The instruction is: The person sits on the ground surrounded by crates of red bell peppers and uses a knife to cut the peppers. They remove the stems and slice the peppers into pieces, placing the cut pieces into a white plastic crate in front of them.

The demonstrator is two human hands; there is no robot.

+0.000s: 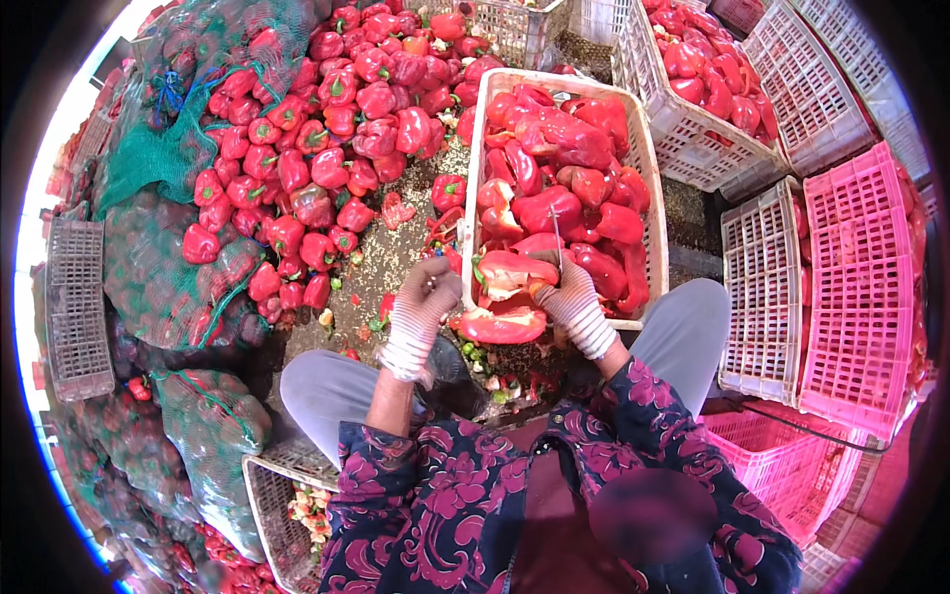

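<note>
Both hands wear stained knit gloves. My left hand [425, 297] is raised just left of the white plastic crate [470, 185], its fingers loosely curled; small pale bits cling to it, and no larger object shows in it. My right hand [568, 297], above the crate's near end, holds a knife with its thin blade [557, 229] pointing away from me. Its thumb and fingers also touch a cut-open red bell pepper [512, 273]. Another opened pepper piece [503, 325] lies across the crate's near rim. Red pepper pieces [564, 141] fill the crate.
Whole red bell peppers [297, 167] are heaped on the seed-strewn floor [386, 256] at left, beside green mesh sacks [174, 282]. Stacked white crates [712, 160] and pink crates [857, 297] stand at right. Another crate [256, 475] with pepper scraps [310, 512] is near my left knee.
</note>
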